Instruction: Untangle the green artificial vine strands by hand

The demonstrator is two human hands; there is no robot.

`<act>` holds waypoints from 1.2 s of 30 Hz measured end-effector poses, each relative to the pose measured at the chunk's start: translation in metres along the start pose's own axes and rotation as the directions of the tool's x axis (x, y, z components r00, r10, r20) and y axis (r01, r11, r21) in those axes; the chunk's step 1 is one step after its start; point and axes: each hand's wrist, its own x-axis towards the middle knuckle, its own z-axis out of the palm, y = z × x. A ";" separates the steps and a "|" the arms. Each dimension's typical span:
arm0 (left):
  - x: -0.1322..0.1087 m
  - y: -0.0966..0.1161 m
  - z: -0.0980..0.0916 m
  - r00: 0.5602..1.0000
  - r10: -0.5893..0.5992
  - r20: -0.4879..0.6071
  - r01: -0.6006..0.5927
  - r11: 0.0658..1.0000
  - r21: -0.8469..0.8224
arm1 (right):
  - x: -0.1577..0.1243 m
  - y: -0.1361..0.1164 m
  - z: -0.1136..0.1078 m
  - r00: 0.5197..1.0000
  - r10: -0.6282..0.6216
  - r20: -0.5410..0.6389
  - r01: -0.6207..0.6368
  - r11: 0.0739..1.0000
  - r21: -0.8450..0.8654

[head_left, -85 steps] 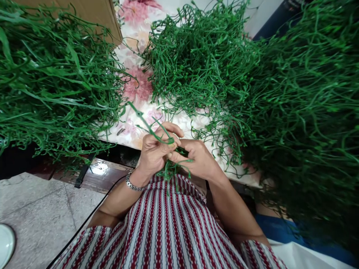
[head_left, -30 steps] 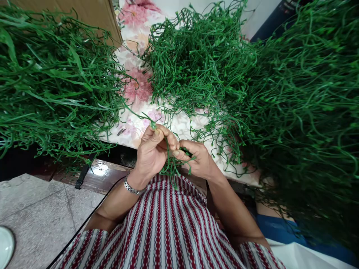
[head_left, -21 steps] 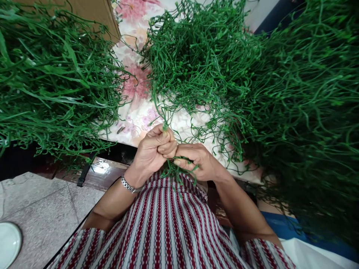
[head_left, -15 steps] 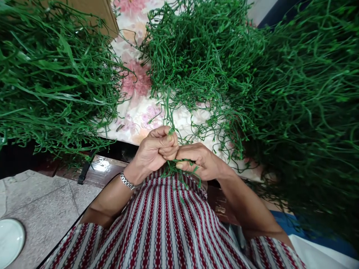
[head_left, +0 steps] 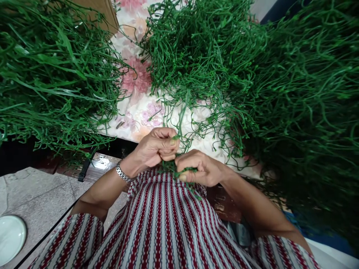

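My left hand, with a metal watch at the wrist, is closed and pinches a thin green plastic stem that rises from its fingertips. My right hand is closed beside it on a small bunch of green sprigs held against my striped shirt. Both hands touch at the fingertips, just in front of the table's near edge. A heap of tangled green stems lies on the flowered cloth right behind the hands.
A pile of longer green leaf-like stems fills the left. A dense mass of green stems fills the right. A brown cardboard box stands at the back left. A white dish lies on the stone floor at lower left.
The stem in my left hand has swung from pointing left to standing upright toward the right. Both hands have shifted slightly right and down; my right hand has turned more downward.
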 end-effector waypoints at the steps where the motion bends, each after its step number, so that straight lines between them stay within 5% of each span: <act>1: 0.000 0.003 0.002 1.000 0.025 -0.009 -0.025 1.000 -0.001 | -0.001 -0.003 -0.002 1.000 0.006 -0.024 -0.006 1.000 -0.002; 3: 0.001 0.007 0.007 0.994 0.103 -0.026 -0.103 0.995 0.000 | -0.004 -0.009 -0.008 0.981 0.021 -0.192 -0.030 0.999 -0.044; 6: 0.003 0.011 0.014 0.974 0.224 -0.033 -0.223 0.975 0.022 | -0.007 -0.018 -0.017 0.881 -0.008 -0.474 -0.038 0.995 -0.088; 13: 0.007 0.013 0.008 0.917 0.393 -0.065 -0.386 0.918 0.096 | -0.016 -0.018 -0.020 0.708 0.011 -0.706 0.101 0.988 0.116; 16: 0.006 0.014 0.012 0.892 0.445 -0.086 -0.431 0.892 0.138 | -0.016 -0.013 -0.020 0.713 0.063 -0.699 0.071 0.984 0.162; 23: 0.006 0.014 0.029 0.840 0.542 0.004 -0.539 0.835 0.111 | 0.008 -0.014 -0.010 0.798 0.265 -0.541 -0.294 0.955 0.035; 28: 0.010 0.010 0.027 0.733 0.680 0.023 -0.677 0.726 0.122 | 0.014 -0.013 0.004 0.795 0.312 -0.520 -0.363 0.932 0.005; 31: 0.009 0.010 0.022 0.683 0.730 -0.007 -0.716 0.672 0.189 | 0.011 -0.016 0.007 0.769 0.198 -0.608 -0.356 0.922 -0.150; 36: 0.001 0.001 0.006 0.662 0.742 -0.102 -0.698 0.660 0.276 | 0.008 -0.025 0.007 0.728 -0.142 -0.671 -0.316 0.798 -0.513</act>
